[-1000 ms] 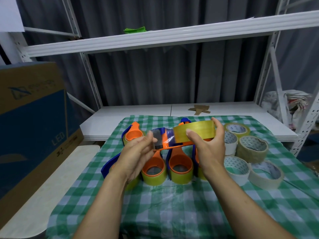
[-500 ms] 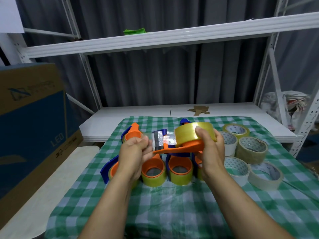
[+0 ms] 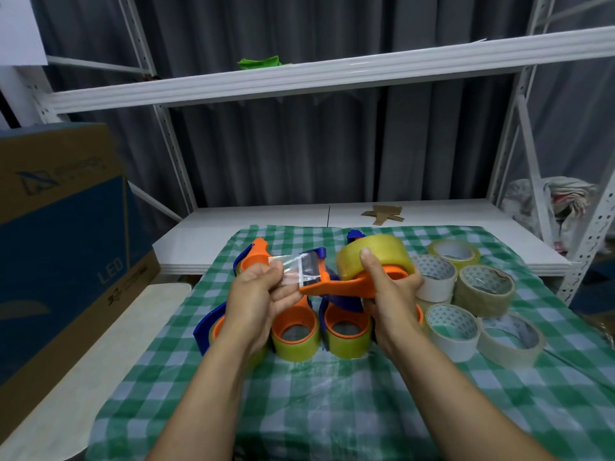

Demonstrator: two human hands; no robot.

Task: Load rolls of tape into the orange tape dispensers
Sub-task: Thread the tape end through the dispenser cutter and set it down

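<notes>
An orange tape dispenser [image 3: 336, 287] hangs in the air above the table with a yellowish roll of tape [image 3: 382, 252] seated on it. My right hand [image 3: 389, 291] grips the dispenser and roll, thumb on the roll's side. My left hand [image 3: 258, 294] pinches the clear tape end [image 3: 293, 271] drawn across the dispenser's blue front. Below my hands lie several loaded orange and blue dispensers [image 3: 344, 331]. Several loose tape rolls [image 3: 482, 287] rest to the right.
A green checked cloth [image 3: 332, 404] covers the table. A big cardboard box [image 3: 63, 234] stands at the left beside a pale board [image 3: 66, 377]. White shelving [image 3: 332, 74] crosses behind, with cardboard scraps [image 3: 384, 214] on its lower board and a bundle of bags [image 3: 549, 207] far right.
The dispenser has tilted so the roll now faces up. My right hand shifted from pinching the roll's rim to gripping roll and handle. My left hand pulled the tape end leftward.
</notes>
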